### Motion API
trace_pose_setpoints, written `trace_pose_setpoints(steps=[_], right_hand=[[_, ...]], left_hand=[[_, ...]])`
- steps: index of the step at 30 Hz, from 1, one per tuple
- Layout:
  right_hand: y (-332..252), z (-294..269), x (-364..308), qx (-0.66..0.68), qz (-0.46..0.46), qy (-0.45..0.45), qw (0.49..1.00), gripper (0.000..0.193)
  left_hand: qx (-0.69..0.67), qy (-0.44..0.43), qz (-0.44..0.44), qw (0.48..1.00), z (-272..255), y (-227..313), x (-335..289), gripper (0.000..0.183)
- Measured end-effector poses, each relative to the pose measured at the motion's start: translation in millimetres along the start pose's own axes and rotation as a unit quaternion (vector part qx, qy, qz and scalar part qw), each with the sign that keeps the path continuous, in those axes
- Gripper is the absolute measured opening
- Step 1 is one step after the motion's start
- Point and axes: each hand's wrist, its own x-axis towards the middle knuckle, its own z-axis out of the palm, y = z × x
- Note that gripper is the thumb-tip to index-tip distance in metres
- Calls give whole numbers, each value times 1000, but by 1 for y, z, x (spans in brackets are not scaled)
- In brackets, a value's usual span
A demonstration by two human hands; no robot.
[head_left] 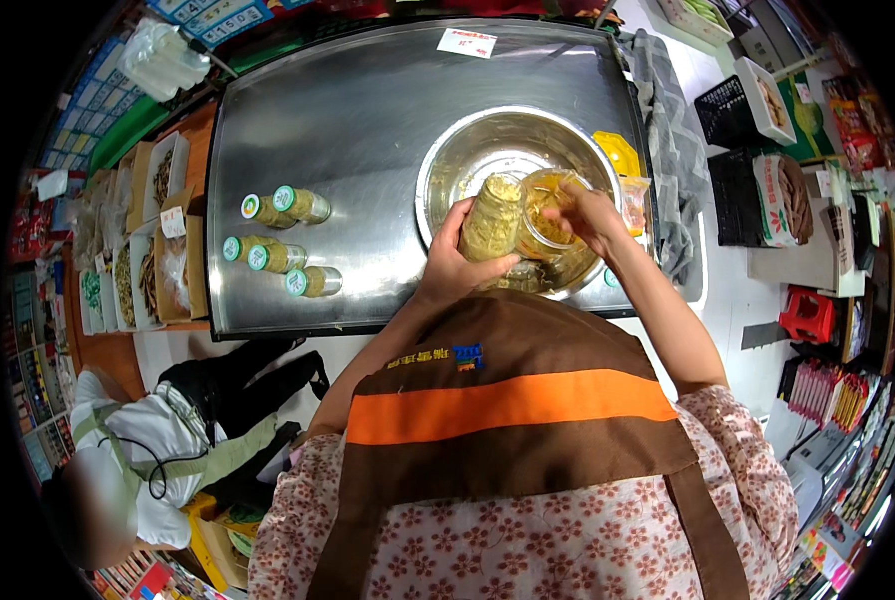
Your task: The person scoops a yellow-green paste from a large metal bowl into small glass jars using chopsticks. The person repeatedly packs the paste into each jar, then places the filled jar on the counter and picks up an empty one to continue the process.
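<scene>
My left hand [449, 262] is wrapped round a glass jar [493, 215] packed with yellow-green paste, tilted over a large steel bowl [433, 168]. Beside the jar, inside the bowl, a clear round tub [533, 243] carries yellowish bits on its wall. My right hand [591, 216] reaches over the tub's rim with curled fingers. Whatever those fingers hold is hidden. Smears of yellowish food coat the bowl's inner wall. To the left on the steel table [357, 120], several filled jars [285, 258] with green-and-white lids lie on their sides or tilted.
Right of the bowl are a yellow plastic piece [617, 155] and a clear packet [634, 205] with orange contents. A grey cloth [661, 150] hangs along the table's right edge. Boxes of dried goods [172, 260] line the left. Another person [167, 440] is at the lower left.
</scene>
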Motion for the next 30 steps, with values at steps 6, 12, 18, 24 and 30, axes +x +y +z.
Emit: trace_pose_setpoints(steps=[6, 12, 18, 24, 30], right_hand=[[24, 5, 50, -85, -106, 50, 989, 29], [-34, -26, -25, -317, -354, 104, 874, 35], [-138, -38, -81, -77, -458, -6, 886, 39], [-127, -7, -78, -62, -358, -99, 927, 35], [-145, -5, -66, 46, -311, -193, 929, 30]], left_hand=[[-99, -28, -39, 994, 9, -2, 15, 67], [-185, -77, -120, 972, -2, -5, 7, 62], [-91, -123, -75, 985, 4, -8, 6, 75], [-106, -155, -49, 981, 18, -1, 10, 81], [-80, -173, -64, 980, 19, 17, 9, 83]])
